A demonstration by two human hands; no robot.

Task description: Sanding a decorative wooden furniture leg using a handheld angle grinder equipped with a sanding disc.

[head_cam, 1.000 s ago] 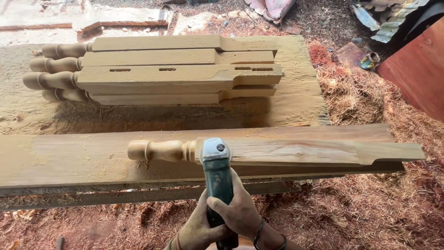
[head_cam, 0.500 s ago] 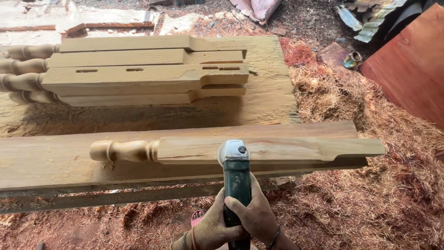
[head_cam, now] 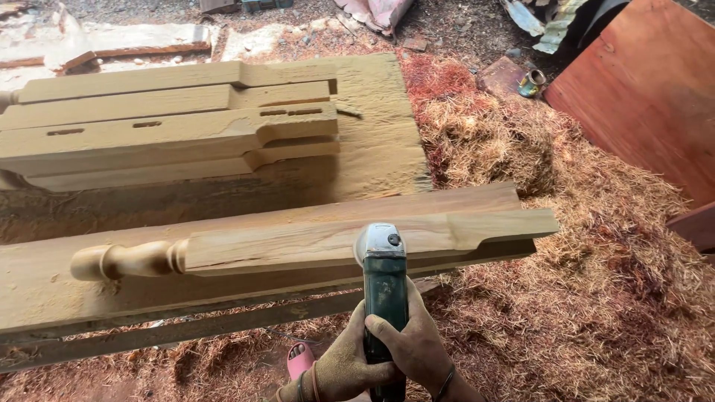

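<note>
Both the left hand [head_cam: 339, 368] and right hand [head_cam: 417, 350] wrap tight around a green angle grinder [head_cam: 384, 286], its head pressed on the turned wooden leg [head_cam: 313, 242] lying along the table [head_cam: 45, 298] front edge. Stacked legs [head_cam: 171, 126] crowd behind; shavings [head_cam: 581, 246] spread rightward.

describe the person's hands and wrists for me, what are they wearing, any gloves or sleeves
No gloves and no sleeves: both hands are bare and dusted with fine pale sawdust. The left hand has thin cord-like bands around its wrist, one reddish. The right hand has a thin dark band around its wrist. The forearms are cut off by the lower frame edge, so nothing further up can be told.
</note>
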